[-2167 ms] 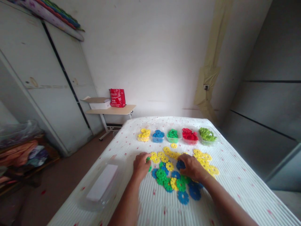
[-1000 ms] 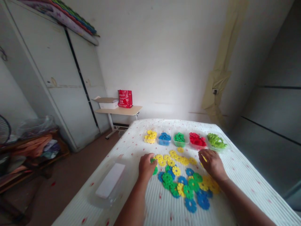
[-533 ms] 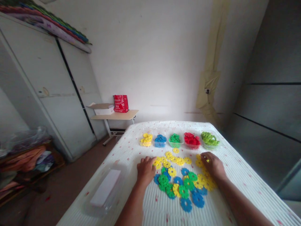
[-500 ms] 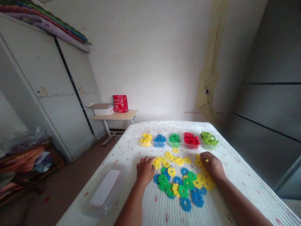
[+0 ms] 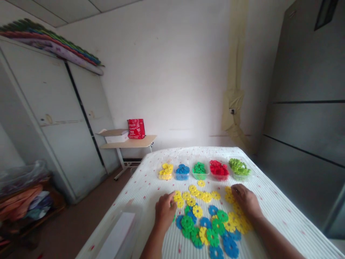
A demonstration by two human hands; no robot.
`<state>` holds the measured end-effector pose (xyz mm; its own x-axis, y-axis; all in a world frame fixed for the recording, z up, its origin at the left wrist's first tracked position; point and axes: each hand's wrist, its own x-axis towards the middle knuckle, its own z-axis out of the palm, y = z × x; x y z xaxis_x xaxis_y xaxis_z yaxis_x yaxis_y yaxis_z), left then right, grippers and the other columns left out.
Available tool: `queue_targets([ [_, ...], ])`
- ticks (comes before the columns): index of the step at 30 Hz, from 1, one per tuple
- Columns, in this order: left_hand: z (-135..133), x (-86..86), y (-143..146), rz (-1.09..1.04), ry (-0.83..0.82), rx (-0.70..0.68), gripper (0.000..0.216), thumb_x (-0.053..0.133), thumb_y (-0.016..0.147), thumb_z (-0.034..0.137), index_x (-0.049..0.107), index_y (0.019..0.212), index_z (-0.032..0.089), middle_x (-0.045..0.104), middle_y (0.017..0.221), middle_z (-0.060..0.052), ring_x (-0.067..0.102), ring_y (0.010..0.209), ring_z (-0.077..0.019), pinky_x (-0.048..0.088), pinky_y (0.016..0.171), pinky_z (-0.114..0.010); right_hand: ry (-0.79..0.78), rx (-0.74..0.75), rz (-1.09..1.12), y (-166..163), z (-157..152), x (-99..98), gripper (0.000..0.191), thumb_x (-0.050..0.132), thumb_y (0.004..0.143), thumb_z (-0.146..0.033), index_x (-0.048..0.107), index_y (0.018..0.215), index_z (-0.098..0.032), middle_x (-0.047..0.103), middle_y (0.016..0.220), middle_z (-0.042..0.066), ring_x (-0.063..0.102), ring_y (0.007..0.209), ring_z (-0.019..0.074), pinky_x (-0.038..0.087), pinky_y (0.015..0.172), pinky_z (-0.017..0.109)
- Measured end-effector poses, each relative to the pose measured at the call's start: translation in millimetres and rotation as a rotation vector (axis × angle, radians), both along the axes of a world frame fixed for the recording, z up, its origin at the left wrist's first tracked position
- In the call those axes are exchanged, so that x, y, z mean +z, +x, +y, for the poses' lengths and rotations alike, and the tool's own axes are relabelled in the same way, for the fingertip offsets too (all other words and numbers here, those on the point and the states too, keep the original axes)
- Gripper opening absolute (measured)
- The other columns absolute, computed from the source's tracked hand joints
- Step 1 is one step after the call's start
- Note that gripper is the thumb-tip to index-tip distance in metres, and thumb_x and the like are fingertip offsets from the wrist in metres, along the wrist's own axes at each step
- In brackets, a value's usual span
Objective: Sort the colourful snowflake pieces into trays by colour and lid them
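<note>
In the head view the left hand [image 5: 165, 212] lies palm down on the desk [image 5: 145, 180], which has a white ribbed cover. Its fingers [image 5: 170, 196] are curled at the left edge of a spread of loose snowflake discs [image 5: 207, 221]. Their tips touch a yellow disc [image 5: 178, 198], and a sliver of green disc [image 5: 174, 218] shows just under the palm; I cannot tell whether the fingers pinch anything. The right hand [image 5: 246, 202] rests palm down at the right edge of the spread, its fingers [image 5: 236, 189] bent over a patch of yellow discs [image 5: 238, 219]; its grip is hidden too. The discs are round, so none has a long axis of its own. They lie flat, face up, some overlapping, and the spread's length runs from the left fingers to the right fingers. Beyond both sets of fingers, well apart from them, five clear tubs stand in a row parallel to that length: yellow tub [image 5: 165, 172], blue tub [image 5: 182, 172], dark green tub [image 5: 199, 169], red tub [image 5: 219, 169] and light green tub [image 5: 238, 167]. Left of the left fingers and nearer the camera lies a clear lid [image 5: 118, 233].
</note>
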<state>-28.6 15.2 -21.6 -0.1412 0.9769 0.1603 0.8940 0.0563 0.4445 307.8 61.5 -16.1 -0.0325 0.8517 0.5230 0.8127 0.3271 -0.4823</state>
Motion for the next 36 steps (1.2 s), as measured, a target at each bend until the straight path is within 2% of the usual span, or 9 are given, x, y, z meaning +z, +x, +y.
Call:
queue_targets([
  [3, -0.9, 0.9, 3.3, 0.061, -0.011, 0.015, 0.045, 0.049, 0.076, 0.026, 0.053, 0.121, 0.027, 0.062, 0.108, 0.0, 0.052, 0.105, -0.0147, 0.036, 0.088, -0.023, -0.008, 0.013, 0.017, -0.1, 0.3, 0.2, 0.032, 0.037, 0.079, -0.042, 0.061, 0.072, -0.022, 0.067, 0.075, 0.006, 0.063, 0.068, 0.0204, 0.048, 0.063, 0.03],
  [7, 0.3, 7.1, 10.3, 0.146, -0.082, 0.045, 0.055, 0.048, 0.075, 0.041, 0.047, 0.128, 0.024, 0.056, 0.119, -0.006, 0.048, 0.112, -0.0209, 0.037, 0.091, -0.03, -0.014, 0.01, 0.039, -0.8, 0.2, 1.6, 0.032, 0.037, 0.079, -0.043, 0.06, 0.071, -0.022, 0.067, 0.074, 0.006, 0.063, 0.067, 0.0211, 0.048, 0.062, 0.031],
  [10, 4.1, 14.5, 14.6, 0.191, -0.149, 0.048, 0.058, 0.048, 0.073, 0.045, 0.047, 0.127, 0.024, 0.054, 0.121, -0.008, 0.048, 0.113, -0.024, 0.039, 0.089, -0.035, -0.014, 0.014, 0.054, -0.7, 1.4, 0.2, 0.031, 0.038, 0.078, -0.042, 0.06, 0.069, -0.023, 0.067, 0.072, 0.006, 0.063, 0.066, 0.0213, 0.048, 0.061, 0.031],
  [14, 10.1, 19.8, 16.5, 0.183, -0.188, 0.043, 0.047, 0.05, 0.072, 0.039, 0.054, 0.117, 0.027, 0.054, 0.12, -0.007, 0.049, 0.113, -0.0242, 0.04, 0.085, -0.036, 0.002, 0.013, 0.067, -0.5, 2.9, -2.3, 0.03, 0.038, 0.079, -0.041, 0.06, 0.068, -0.023, 0.066, 0.071, 0.005, 0.063, 0.064, 0.0209, 0.048, 0.06, 0.031],
  [17, 13.0, 14.9, 14.6, 0.166, -0.151, 0.054, 0.039, 0.048, 0.075, 0.033, 0.056, 0.113, 0.027, 0.057, 0.118, -0.006, 0.051, 0.111, -0.0221, 0.04, 0.084, -0.033, 0.011, 0.006, 0.054, -1.5, 1.8, -0.8, 0.031, 0.036, 0.079, -0.04, 0.059, 0.066, -0.023, 0.066, 0.069, 0.005, 0.061, 0.061, 0.02, 0.047, 0.058, 0.03],
  [22, 12.7, 1.9, 8.0, 0.207, -0.078, 0.009, 0.041, 0.044, 0.081, 0.032, 0.054, 0.12, 0.024, 0.058, 0.118, -0.006, 0.052, 0.11, -0.0184, 0.038, 0.09, -0.027, 0.002, 0.005, 0.026, -3.4, -0.7, 3.1, 0.032, 0.034, 0.081, -0.039, 0.057, 0.066, -0.022, 0.065, 0.068, 0.006, 0.06, 0.06, 0.0193, 0.046, 0.057, 0.029],
  [27, 9.5, 2.6, 7.4, 0.221, -0.041, -0.043, 0.037, 0.039, 0.082, 0.023, 0.06, 0.113, 0.028, 0.061, 0.111, -0.004, 0.056, 0.104, -0.0162, 0.04, 0.085, -0.025, -0.013, -0.001, 0.008, -2.1, -0.2, 0.7, 0.031, 0.033, 0.082, -0.037, 0.057, 0.067, -0.021, 0.064, 0.069, 0.006, 0.059, 0.061, 0.0193, 0.045, 0.059, 0.029],
  [32, 5.4, 6.8, 9.7, 0.239, -0.058, -0.058, 0.041, 0.048, 0.077, 0.031, 0.058, 0.116, 0.026, 0.059, 0.113, -0.005, 0.053, 0.107, -0.0195, 0.04, 0.087, -0.027, -0.042, 0.005, 0.025, -2.5, -2.1, 1.8, 0.032, 0.034, 0.082, -0.037, 0.057, 0.068, -0.021, 0.063, 0.07, 0.005, 0.059, 0.063, 0.019, 0.044, 0.06, 0.029],
  [36, 4.0, 8.5, 8.4, 0.172, -0.057, -0.061, 0.037, 0.048, 0.075, 0.03, 0.06, 0.111, 0.026, 0.06, 0.112, -0.003, 0.052, 0.107, -0.0166, 0.038, 0.089, -0.024, -0.053, 0.003, 0.038, -2.9, -3.1, 5.1, 0.032, 0.034, 0.081, -0.038, 0.058, 0.067, -0.021, 0.063, 0.07, 0.006, 0.059, 0.064, 0.019, 0.043, 0.061, 0.029],
])
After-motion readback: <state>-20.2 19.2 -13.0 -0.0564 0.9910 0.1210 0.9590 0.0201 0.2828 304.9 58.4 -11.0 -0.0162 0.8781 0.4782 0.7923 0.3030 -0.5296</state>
